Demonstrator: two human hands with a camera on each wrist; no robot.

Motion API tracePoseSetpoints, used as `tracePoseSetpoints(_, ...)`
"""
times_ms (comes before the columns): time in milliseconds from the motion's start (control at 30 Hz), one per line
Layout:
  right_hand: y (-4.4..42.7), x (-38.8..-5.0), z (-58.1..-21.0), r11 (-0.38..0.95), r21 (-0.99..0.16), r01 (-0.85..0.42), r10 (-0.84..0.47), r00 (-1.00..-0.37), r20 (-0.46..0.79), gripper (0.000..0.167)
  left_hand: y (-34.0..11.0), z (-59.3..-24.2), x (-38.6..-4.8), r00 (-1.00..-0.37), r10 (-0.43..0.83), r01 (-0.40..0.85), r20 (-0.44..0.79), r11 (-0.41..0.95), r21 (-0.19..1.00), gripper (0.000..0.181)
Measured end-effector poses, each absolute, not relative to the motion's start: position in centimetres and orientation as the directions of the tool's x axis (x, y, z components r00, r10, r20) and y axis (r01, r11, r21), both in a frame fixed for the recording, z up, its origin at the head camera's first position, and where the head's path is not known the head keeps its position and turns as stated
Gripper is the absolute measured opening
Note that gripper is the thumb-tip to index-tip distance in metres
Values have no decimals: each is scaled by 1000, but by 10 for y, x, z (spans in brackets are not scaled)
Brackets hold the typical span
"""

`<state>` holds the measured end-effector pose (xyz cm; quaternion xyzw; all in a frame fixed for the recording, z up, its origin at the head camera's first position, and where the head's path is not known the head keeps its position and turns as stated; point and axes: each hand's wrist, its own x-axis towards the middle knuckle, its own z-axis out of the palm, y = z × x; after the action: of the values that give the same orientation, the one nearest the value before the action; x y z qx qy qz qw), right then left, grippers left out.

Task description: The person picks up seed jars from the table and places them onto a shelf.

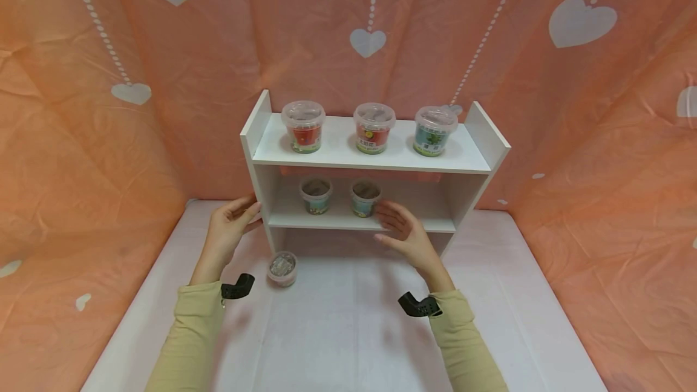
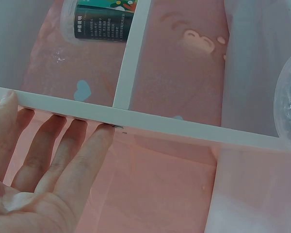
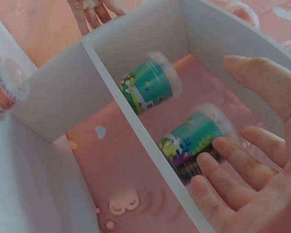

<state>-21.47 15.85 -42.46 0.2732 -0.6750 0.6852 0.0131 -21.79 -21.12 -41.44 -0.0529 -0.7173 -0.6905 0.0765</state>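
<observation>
A white shelf unit stands on the table. My left hand rests its fingertips on the outside of the left side panel, fingers fairly straight. On the middle board are two small clear-lidded cups with teal labels, a left cup and a right cup. Beside the right cup, my right hand holds its fingers loosely extended; in the right wrist view the fingertips overlap this cup, and whether they touch it is unclear. Nothing is gripped in either hand.
Along the top board stand two red-labelled cups and a blue-green one. Another lidded cup sits on the white table by the shelf's left foot. An orange curtain surrounds the table's back and sides.
</observation>
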Motion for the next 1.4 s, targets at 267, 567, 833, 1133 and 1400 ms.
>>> tracePoseSetpoints(267, 147, -209, -429, -143, -894, -425, -417, -793, 444, 69, -211, -414, -218, -984, -34, 175, 176, 35, 984, 52)
tracePoseSetpoints(567, 125, -199, -429, -124, -890, -439, -477, -760, 441, 67, -210, -414, -217, -984, -32, 174, 175, 38, 984, 53)
tracePoseSetpoints(833, 107, -187, -417, -142, -880, -454, -511, -727, 458, 68, -210, -414, -217, -984, -28, 177, 178, 38, 984, 53)
tracePoseSetpoints(1133, 90, -187, -436, -107, -897, -429, -542, -731, 414, 66, -210, -414, -218, -984, -30, 172, 173, 34, 984, 53)
tracePoseSetpoints(1400, 79, -190, -454, -99, -924, -370, -571, -739, 357, 64, -209, -411, -216, -985, -36, 165, 166, 31, 986, 51)
